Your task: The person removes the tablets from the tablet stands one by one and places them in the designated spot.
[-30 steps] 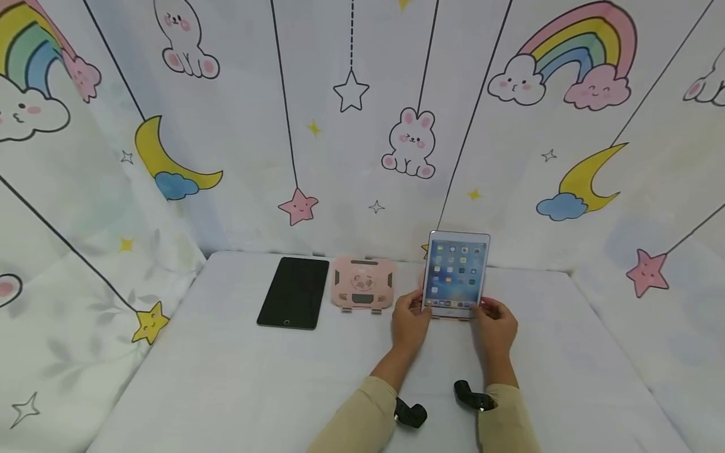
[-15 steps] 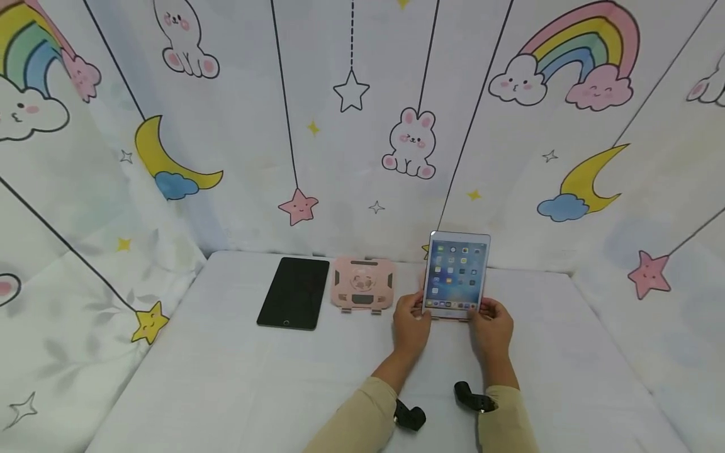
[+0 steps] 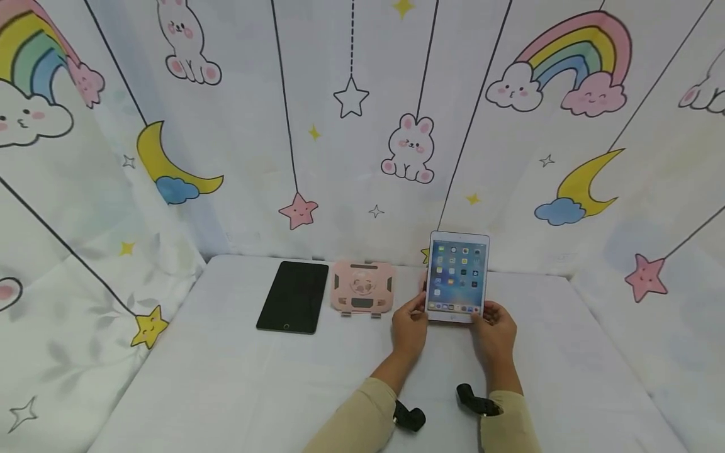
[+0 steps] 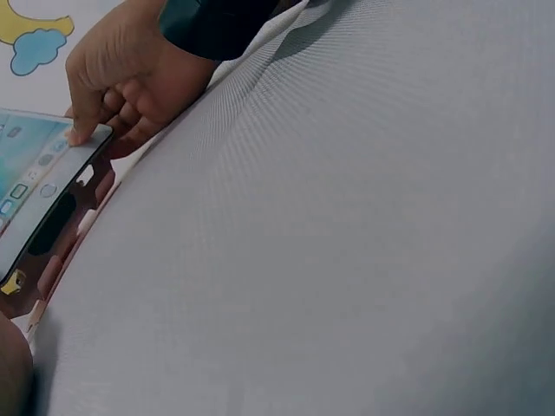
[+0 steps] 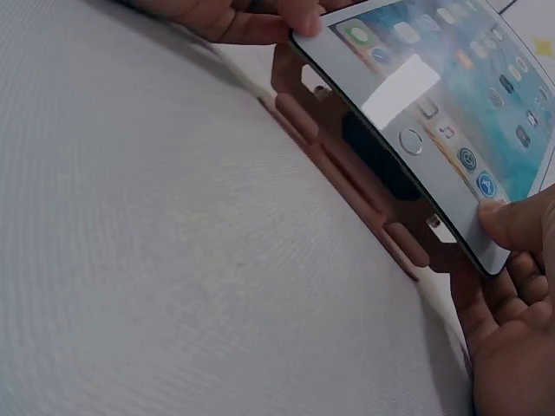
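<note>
A white-framed tablet with a lit screen of app icons leans upright at the back right of the table. My left hand pinches its lower left corner. At the lower right corner my right hand grips it, thumb on the front frame in the right wrist view. Behind the tablet's lower edge stands a pink stand-like case with cut-outs; a gap shows between the two there. Most of this case is hidden by the tablet.
Left of the hands lies a similar pink case with a round emblem. Beside it a black tablet lies with its screen dark. The white table meets a printed cloth wall at the back.
The white tablet's lower edge has come slightly down toward me, covering the pink strip below it. Both hands keep their hold. The head view has tilted up a little.
</note>
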{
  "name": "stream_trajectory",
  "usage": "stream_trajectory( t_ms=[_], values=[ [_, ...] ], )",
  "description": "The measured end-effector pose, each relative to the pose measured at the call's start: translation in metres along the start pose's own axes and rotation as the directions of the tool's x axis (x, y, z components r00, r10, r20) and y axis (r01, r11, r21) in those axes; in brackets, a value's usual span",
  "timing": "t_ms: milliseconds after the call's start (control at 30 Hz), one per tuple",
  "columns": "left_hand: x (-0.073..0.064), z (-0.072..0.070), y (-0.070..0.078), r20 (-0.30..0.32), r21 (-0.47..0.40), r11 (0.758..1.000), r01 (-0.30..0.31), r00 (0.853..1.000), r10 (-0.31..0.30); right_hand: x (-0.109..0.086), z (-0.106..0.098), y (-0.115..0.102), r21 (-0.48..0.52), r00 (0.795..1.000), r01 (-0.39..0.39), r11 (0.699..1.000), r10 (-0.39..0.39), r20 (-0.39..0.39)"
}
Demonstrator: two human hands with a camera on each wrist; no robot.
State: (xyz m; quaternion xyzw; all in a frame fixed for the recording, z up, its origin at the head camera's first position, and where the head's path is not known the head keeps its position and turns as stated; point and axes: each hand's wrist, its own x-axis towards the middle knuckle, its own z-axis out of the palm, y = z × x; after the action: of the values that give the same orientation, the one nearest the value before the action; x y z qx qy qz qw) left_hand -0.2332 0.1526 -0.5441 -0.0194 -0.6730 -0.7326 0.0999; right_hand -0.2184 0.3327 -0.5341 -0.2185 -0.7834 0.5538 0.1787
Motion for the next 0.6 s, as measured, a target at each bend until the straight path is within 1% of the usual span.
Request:
stream_trajectory(
  t_ms=[100,167,233,300,367,433,500,600],
  values=[
    [0.0,0.004,0.001,0.009,0.0,1.0,-0.025,1.0,0.025,0.001,-0.005,0.0,0.107,1.0,0.018,0.994,-0.018,-0.002],
    [0.001,0.007,0.004,0.027,-0.005,0.999,-0.05,0.998,0.05,0.002,-0.01,-0.001,0.194,1.0,0.021,0.981,-0.021,-0.001],
    [0.001,0.012,0.008,0.05,-0.004,0.996,-0.084,0.995,0.084,0.003,-0.016,-0.001,0.291,1.0,0.005,0.957,-0.006,0.002],
    [0.0,0.017,0.013,0.077,-0.016,0.993,-0.113,0.99,0.114,0.004,-0.023,0.0,0.398,1.0,-0.027,0.917,0.025,0.011],
    [-0.002,0.024,0.016,0.104,-0.014,0.99,-0.141,0.984,0.141,0.005,-0.03,0.0,0.511,0.998,-0.063,0.857,0.065,0.014],
    [-0.006,0.032,0.019,0.144,-0.012,0.988,-0.152,0.978,0.152,0.005,-0.038,0.001,0.629,0.995,-0.081,0.773,0.099,0.006],
    [-0.01,0.04,0.022,0.187,-0.002,0.99,-0.138,0.973,0.136,0.005,-0.047,0.002,0.723,0.993,-0.07,0.687,0.117,-0.015],
    [-0.017,0.052,0.028,0.258,0.031,0.995,-0.093,0.963,0.081,0.005,-0.062,0.003,0.824,0.99,-0.024,0.566,0.129,-0.06]
  ],
)
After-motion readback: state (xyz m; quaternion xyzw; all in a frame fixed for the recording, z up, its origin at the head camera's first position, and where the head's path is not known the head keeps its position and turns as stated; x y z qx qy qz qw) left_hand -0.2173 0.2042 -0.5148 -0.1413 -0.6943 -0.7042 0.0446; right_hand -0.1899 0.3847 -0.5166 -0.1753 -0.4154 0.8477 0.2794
